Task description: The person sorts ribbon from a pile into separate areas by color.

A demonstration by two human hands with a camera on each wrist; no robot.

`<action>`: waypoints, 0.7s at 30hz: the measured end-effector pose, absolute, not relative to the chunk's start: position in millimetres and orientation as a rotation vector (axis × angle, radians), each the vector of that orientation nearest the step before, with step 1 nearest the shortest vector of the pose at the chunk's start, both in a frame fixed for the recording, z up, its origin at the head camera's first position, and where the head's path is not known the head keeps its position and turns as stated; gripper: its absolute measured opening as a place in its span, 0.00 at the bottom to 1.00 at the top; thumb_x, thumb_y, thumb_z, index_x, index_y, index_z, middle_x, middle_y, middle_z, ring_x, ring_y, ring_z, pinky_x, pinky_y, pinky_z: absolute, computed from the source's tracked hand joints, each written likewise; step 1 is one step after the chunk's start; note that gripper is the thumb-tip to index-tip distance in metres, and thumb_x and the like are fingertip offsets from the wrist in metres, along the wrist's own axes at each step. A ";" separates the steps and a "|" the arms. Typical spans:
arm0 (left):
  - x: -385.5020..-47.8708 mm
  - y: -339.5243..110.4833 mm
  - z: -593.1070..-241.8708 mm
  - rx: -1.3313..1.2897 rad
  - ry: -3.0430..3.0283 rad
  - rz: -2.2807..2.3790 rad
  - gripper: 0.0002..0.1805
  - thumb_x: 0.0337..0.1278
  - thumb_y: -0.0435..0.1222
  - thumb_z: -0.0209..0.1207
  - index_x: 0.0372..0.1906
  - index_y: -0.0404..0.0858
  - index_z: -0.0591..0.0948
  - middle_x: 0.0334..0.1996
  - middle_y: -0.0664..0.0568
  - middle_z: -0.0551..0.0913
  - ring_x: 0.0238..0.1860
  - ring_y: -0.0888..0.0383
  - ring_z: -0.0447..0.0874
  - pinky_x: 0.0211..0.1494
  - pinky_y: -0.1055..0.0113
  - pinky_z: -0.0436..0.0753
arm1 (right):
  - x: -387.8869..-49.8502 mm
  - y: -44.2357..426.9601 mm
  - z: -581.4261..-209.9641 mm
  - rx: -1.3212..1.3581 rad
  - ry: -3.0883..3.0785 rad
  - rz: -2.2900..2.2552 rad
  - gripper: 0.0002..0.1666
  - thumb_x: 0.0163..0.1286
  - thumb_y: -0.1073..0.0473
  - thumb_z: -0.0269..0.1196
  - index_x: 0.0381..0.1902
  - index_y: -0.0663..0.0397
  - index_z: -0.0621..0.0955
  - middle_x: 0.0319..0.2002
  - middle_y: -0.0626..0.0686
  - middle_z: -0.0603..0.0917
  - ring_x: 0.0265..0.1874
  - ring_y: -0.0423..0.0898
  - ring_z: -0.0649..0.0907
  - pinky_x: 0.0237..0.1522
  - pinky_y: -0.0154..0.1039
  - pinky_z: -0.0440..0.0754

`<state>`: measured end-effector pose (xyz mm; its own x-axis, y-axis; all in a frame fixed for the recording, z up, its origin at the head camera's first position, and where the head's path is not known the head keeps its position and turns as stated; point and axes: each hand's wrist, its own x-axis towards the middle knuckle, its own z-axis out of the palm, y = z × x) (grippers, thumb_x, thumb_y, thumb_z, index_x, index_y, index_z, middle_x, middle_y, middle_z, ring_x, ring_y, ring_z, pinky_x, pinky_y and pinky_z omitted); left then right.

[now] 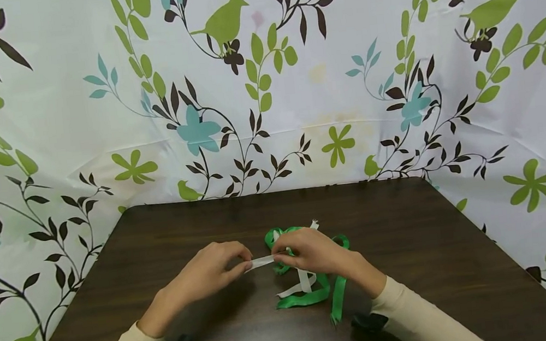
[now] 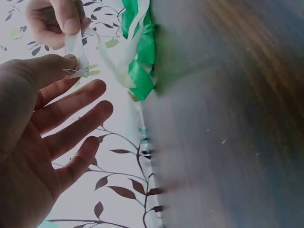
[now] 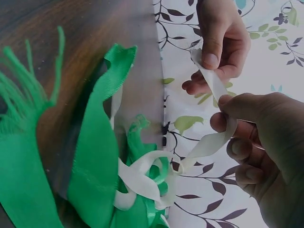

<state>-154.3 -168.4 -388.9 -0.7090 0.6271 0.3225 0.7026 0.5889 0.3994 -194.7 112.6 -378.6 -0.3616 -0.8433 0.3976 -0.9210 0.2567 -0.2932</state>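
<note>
Nearest the head camera, sleeves [image 1: 427, 313] flank the left hand [image 1: 213, 272] and right hand [image 1: 307, 250], pinching white ribbon [image 1: 262, 261] crosswise above the table [image 1: 199, 221]. The left-wrist view adds its frayed end [image 2: 80, 70], toward the table's left edge; the right-wrist view, its tail [image 3: 208, 144] beside green ribbon [image 3: 95, 166].

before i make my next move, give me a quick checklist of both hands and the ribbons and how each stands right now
1. Bare left hand grips the narrow white fabric ribbon: ok, pinched near its frayed end.
2. Bare right hand grips the same ribbon: ok, pinched between thumb and finger.
3. Stretch between the hands is straight: ok.
4. White ribbon clear of the glossy green fabric ribbon: not ok, white loops lie among green ones.
5. Green ends tidy: not ok, one frays into loose threads.
6. No knot among the loops: cannot tell, they overlap.
</note>
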 end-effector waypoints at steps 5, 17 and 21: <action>-152.6 -170.8 -383.2 -1.117 -2.646 -0.727 0.03 0.72 0.43 0.63 0.41 0.51 0.84 0.39 0.70 0.83 0.40 0.71 0.81 0.43 0.62 0.82 | -195.3 117.5 -373.5 1.666 -2.370 0.793 0.02 0.72 0.60 0.68 0.42 0.48 0.86 0.34 0.37 0.80 0.23 0.33 0.72 0.27 0.29 0.71; -152.6 -178.5 -371.8 -1.008 -2.662 -0.804 0.02 0.71 0.44 0.64 0.42 0.52 0.84 0.37 0.72 0.82 0.36 0.70 0.79 0.41 0.61 0.80 | -195.1 127.7 -356.7 1.614 -2.425 0.988 0.02 0.72 0.58 0.68 0.41 0.46 0.85 0.34 0.37 0.82 0.24 0.38 0.76 0.23 0.36 0.74; -152.1 -180.5 -368.8 -0.968 -2.665 -0.915 0.01 0.70 0.43 0.64 0.42 0.53 0.85 0.36 0.70 0.84 0.36 0.68 0.80 0.41 0.59 0.81 | -193.8 130.0 -353.7 1.637 -2.426 1.033 0.03 0.72 0.58 0.68 0.42 0.44 0.84 0.35 0.38 0.82 0.23 0.37 0.75 0.23 0.39 0.74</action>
